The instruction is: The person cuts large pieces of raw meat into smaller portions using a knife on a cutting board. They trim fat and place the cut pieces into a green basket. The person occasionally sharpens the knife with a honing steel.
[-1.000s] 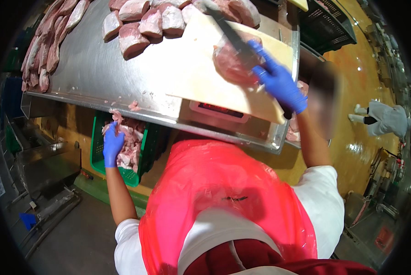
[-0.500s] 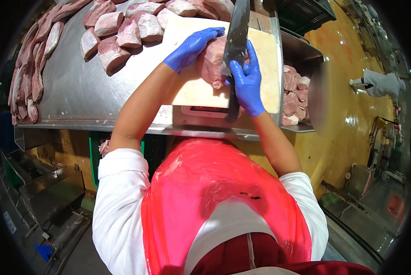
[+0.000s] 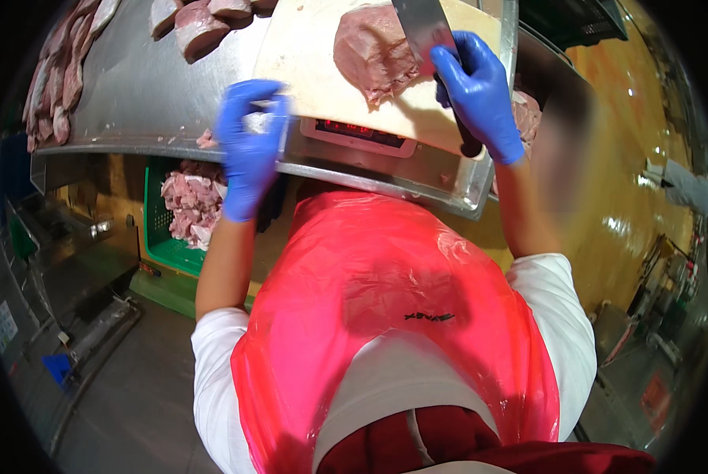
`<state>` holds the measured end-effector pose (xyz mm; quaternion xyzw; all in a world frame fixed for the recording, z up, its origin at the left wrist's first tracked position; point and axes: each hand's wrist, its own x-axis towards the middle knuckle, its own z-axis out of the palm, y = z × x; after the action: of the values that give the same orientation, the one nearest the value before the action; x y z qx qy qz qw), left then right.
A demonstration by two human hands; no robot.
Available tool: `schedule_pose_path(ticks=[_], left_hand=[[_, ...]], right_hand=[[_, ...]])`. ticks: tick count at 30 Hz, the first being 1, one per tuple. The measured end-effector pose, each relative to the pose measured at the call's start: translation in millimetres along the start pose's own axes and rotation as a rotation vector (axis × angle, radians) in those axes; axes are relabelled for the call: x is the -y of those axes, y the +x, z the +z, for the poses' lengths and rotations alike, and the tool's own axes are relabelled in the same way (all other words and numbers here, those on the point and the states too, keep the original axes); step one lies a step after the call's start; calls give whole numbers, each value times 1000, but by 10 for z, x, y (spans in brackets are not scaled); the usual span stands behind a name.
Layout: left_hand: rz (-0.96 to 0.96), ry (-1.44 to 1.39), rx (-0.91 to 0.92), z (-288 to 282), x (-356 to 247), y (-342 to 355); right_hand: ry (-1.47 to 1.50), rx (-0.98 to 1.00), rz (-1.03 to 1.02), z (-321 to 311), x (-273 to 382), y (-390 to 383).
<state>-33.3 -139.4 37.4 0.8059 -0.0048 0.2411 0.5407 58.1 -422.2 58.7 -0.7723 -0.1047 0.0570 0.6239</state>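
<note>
My right hand (image 3: 482,93), in a blue glove, grips a large knife (image 3: 423,28) by its dark handle. Its broad blade slants over the right edge of a pink slab of raw meat (image 3: 368,55). That slab lies on a cream cutting board (image 3: 294,67). Off the board's left corner, above the table's front edge, my gloved left hand (image 3: 247,154) is smeared by motion. Its fingers curl round toward the thumb, and something whitish shows between them, too blurred to name.
A scale with a red display (image 3: 360,137) sits at the board's near edge. Below the metal table (image 3: 152,95), a green crate (image 3: 155,246) holds meat trimmings (image 3: 189,201). Long meat strips (image 3: 61,87) and cut pieces (image 3: 200,31) lie left. More meat (image 3: 525,118) fills a bin at right.
My left hand has left the meat and swung left and nearer, to the table's front edge. My right hand and the knife have shifted right. The view has moved, showing more of the green crate.
</note>
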Motion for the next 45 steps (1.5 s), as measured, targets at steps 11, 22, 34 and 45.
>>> schedule_pose_path(ticks=[11, 22, 34, 45], left_hand=[[308, 182, 108, 941, 372, -295], [410, 254, 87, 952, 385, -243], [266, 349, 136, 813, 48, -40], [372, 363, 346, 654, 240, 59]], right_hand=[[-343, 233, 26, -256, -173, -557], [-776, 457, -136, -130, -54, -308], [-506, 296, 17, -1148, 261, -1231], [-557, 165, -190, 530, 35, -282]])
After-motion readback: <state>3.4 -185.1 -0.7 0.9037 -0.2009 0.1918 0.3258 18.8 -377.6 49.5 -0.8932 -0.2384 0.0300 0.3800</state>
